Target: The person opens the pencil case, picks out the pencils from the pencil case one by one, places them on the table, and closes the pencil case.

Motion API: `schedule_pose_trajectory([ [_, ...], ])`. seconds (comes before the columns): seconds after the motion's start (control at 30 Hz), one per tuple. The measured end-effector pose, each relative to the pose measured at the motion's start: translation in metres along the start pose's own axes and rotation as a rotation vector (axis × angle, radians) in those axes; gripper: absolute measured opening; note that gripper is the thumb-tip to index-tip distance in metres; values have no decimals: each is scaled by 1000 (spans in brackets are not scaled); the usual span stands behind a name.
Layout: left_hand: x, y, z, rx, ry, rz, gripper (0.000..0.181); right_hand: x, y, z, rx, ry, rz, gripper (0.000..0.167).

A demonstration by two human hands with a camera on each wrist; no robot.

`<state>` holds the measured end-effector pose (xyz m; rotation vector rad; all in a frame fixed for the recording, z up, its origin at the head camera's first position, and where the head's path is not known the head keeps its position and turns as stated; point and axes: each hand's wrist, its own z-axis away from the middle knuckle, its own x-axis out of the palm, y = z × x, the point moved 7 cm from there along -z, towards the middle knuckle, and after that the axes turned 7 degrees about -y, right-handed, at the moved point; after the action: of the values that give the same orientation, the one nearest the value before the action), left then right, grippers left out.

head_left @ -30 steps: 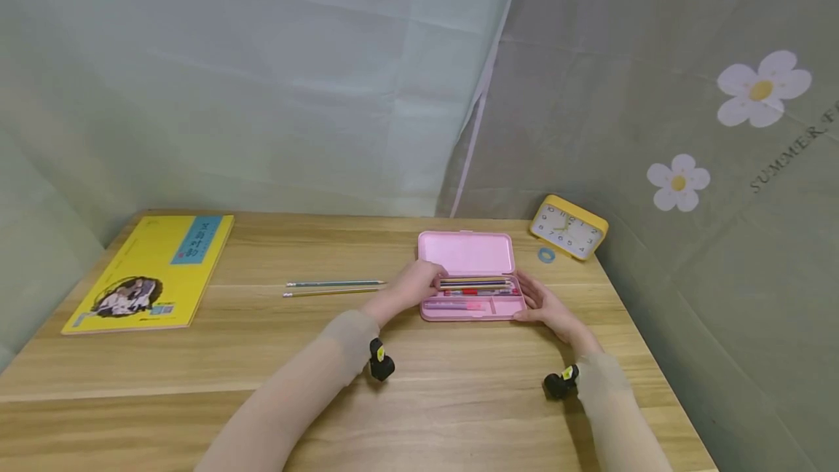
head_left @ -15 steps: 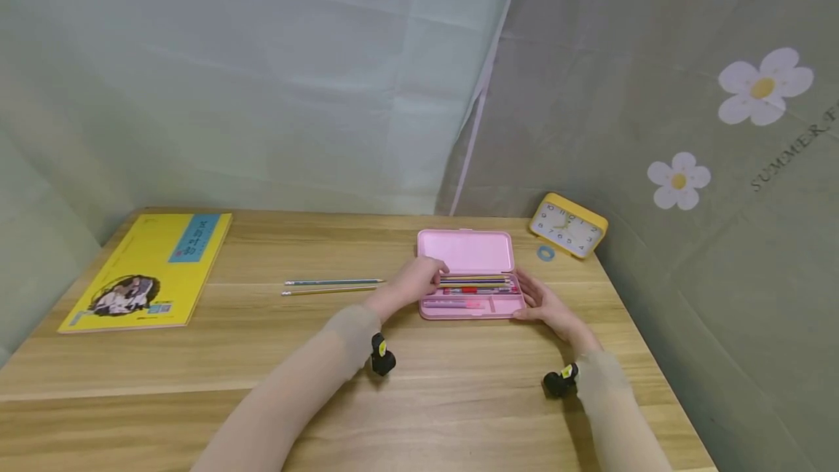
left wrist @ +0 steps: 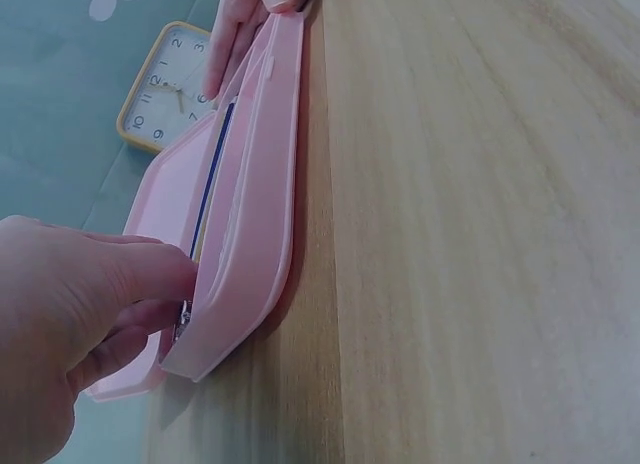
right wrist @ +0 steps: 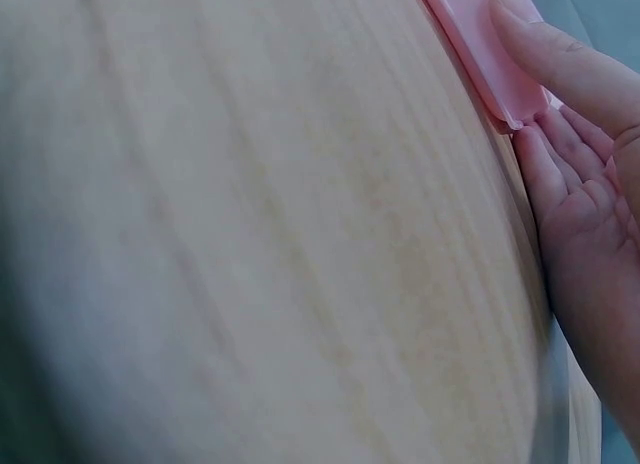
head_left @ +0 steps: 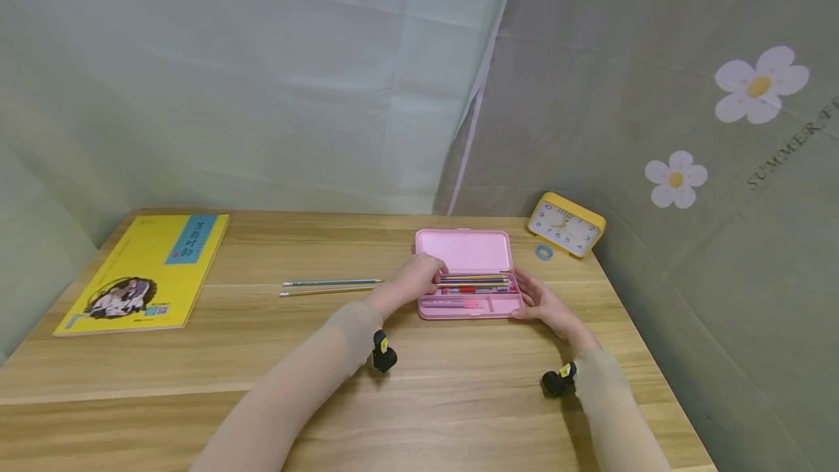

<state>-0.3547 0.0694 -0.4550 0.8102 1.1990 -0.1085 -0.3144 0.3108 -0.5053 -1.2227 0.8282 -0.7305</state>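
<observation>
A pink pencil case (head_left: 462, 315) lies on the table with its lid (head_left: 463, 250) up. Pencils (head_left: 475, 280) lie in its back compartment, with a red pen (head_left: 468, 290) in front of them and a purple-pink marker (head_left: 452, 304) in the front one. My left hand (head_left: 413, 279) reaches into the case's left end and pinches a pencil (left wrist: 212, 174); its fingertips are partly hidden inside the case. My right hand (head_left: 550, 309) grips the right end, thumb at the front corner and fingers (right wrist: 548, 169) against the side.
Two more pencils (head_left: 331, 286) lie on the table (head_left: 459, 392) left of the case. A yellow book (head_left: 140, 275) lies at the far left. At the back right stands a yellow alarm clock (head_left: 566, 226), a blue ring (head_left: 544, 252) in front of it. Curtains hang behind.
Both hands stay at the case, and the things on the table keep their places. The whole head view has shifted slightly.
</observation>
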Motion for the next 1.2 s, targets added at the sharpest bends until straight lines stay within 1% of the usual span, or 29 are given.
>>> schedule_pose_trajectory([
  [0.17, -2, 3, 2, 10, 8, -23, 28, 2, -1, -1, -9, -2, -7, 100],
  [0.23, -1, 3, 1, 5, 7, -30, 28, 2, -1, -1, -7, -2, -1, 101],
  [0.4, -1, 3, 2, 3, -4, -23, 29, 1, 0, 0, 12, 3, 6, 101],
  [0.53, -5, 5, 2, 20, 9, -39, 29, 1, 0, -1, 14, 4, -2, 101],
  [0.67, -10, 6, 2, 32, 25, -67, 30, 1, -1, -1, -7, -5, 2, 100],
  [0.9, -14, 6, 2, 21, 26, -55, 32, 0, -1, 0, -4, -5, -5, 100],
  [1.0, -16, 7, 4, 27, 41, -41, 30, 0, -1, 0, -3, -4, 0, 100],
  [1.1, -20, 9, 7, 35, 60, -1, 28, 0, -1, 0, 0, -4, 2, 100],
  [1.2, -26, 11, 11, 60, 88, 32, 26, 0, -1, 1, -2, -6, 3, 99],
])
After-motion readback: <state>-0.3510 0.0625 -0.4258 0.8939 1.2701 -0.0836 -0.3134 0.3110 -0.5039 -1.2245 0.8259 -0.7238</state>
